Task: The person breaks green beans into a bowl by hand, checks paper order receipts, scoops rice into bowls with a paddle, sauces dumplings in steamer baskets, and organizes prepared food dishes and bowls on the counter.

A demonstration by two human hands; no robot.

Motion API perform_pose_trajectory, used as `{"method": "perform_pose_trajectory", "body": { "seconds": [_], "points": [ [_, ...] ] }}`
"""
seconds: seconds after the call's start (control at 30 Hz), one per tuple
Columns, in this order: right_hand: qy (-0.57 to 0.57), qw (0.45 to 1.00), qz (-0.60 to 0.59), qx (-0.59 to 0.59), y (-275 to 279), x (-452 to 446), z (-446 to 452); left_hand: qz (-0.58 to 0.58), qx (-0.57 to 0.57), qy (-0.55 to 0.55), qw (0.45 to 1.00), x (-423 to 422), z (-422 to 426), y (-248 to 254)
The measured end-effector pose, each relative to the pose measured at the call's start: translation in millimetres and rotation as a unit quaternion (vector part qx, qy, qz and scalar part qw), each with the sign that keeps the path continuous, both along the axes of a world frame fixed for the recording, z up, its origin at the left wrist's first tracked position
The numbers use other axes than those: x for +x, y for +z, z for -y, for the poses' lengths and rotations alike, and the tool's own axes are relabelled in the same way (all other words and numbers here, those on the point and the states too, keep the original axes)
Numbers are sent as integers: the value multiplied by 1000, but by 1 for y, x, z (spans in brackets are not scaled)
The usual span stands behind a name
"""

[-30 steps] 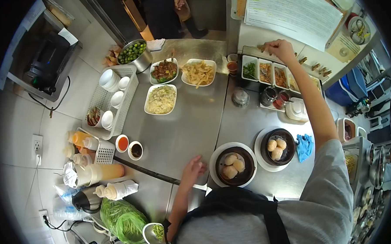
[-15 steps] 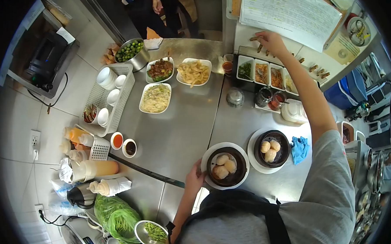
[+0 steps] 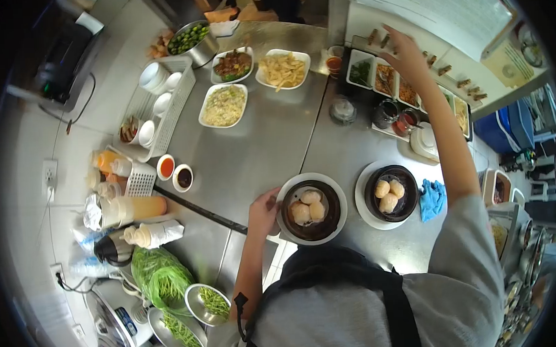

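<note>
My left hand (image 3: 264, 211) grips the left edge of a white plate (image 3: 316, 241) at the counter's front. On that plate sits a dark round steamer (image 3: 331, 228) holding several pale dumplings (image 3: 301, 213). My right arm is stretched forward, and my right hand (image 3: 408, 57) hovers, fingers spread, over white condiment tubs (image 3: 360, 70). Small wooden clothespins (image 3: 444, 71) line the wall just beyond it. To the right, a second white plate (image 3: 362, 208) carries another dark steamer (image 3: 410, 210) with 3 dumplings (image 3: 388, 203).
A blue cloth (image 3: 433, 200) lies right of the plates. Glass jars (image 3: 386, 114) and a white jug (image 3: 424, 141) stand below the tubs. Farther back are a bowl of fried rice (image 3: 224, 106) and a dish of chips (image 3: 282, 70). Two sauce cups (image 3: 182, 177) sit at left.
My right hand has come away from the clothespin it was touching, with its fingers now spread. The whole view has shifted slightly. My left hand stays at the plate's edge.
</note>
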State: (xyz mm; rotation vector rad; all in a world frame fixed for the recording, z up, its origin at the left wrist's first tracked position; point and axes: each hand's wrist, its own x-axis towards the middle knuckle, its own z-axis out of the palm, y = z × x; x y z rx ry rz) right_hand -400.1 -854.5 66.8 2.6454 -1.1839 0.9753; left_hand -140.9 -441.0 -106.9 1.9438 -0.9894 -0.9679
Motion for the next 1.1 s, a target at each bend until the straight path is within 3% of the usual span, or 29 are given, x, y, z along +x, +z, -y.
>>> {"method": "perform_pose_trajectory", "body": {
  "seconds": [0.07, 0.1, 0.17, 0.2, 0.23, 0.27, 0.33, 0.4, 0.53, 0.6, 0.67, 0.73, 0.77, 0.83, 0.93, 0.97, 1.03, 1.1],
  "points": [
    [-35, 993, 91, 70, -13, -52, -53, 61, -22, -29, 997, 4, 3, 4],
    [-141, 980, 99, 100, -19, -79, -86, 92, -32, -40, 994, 7, 5, 8],
    [-182, 948, 184, 185, -65, -153, -131, 97, -21, -56, 993, 13, 11, 15],
    [-291, 915, 108, 259, -100, -203, -153, 118, -27, -68, 990, 16, 12, 15],
    [-239, 946, 39, 215, -149, -261, -174, 137, -30, -81, 987, 17, 10, 16],
    [-191, 944, -49, 267, -167, -290, -201, 146, -25, -82, 985, 18, 9, 20],
    [-147, 954, -74, 249, -190, -305, -251, 163, -20, -102, 981, 21, 11, 34],
    [-244, 938, -6, 248, -178, -277, -282, 135, -31, -58, 989, 34, 10, 26],
    [-252, 932, 38, 256, -177, -271, -280, 178, -55, 37, 982, 82, 25, 59],
    [-263, 912, -49, 310, -166, -273, -271, 246, 23, 71, 966, 121, 35, 97],
    [-299, 869, -127, 373, -161, -283, -250, 256, -38, 125, 958, 172, 40, 105],
    [-230, 900, 3, 371, -159, -297, -239, 415, 22, 175, 893, 230, 50, 97],
    [-264, 906, -78, 322, -153, -299, -233, 456, 9, 195, 868, 254, 51, 94],
    [-278, 912, -60, 296, -121, -265, -221, 536, -18, 227, 813, 302, 48, 89],
    [-198, 936, 24, 289, -82, -185, -205, 546, 76, 174, 816, 360, 53, 82],
    [-178, 921, 11, 346, -63, -148, -202, 557, 101, 141, 812, 371, 58, 80],
    [-32, 952, -2, 303, -62, -89, -187, 574, 155, 78, 800, 389, 62, 74],
    [12, 945, -54, 323, -41, -10, -183, 581, 122, 84, 800, 398, 65, 68]
  ]
}}
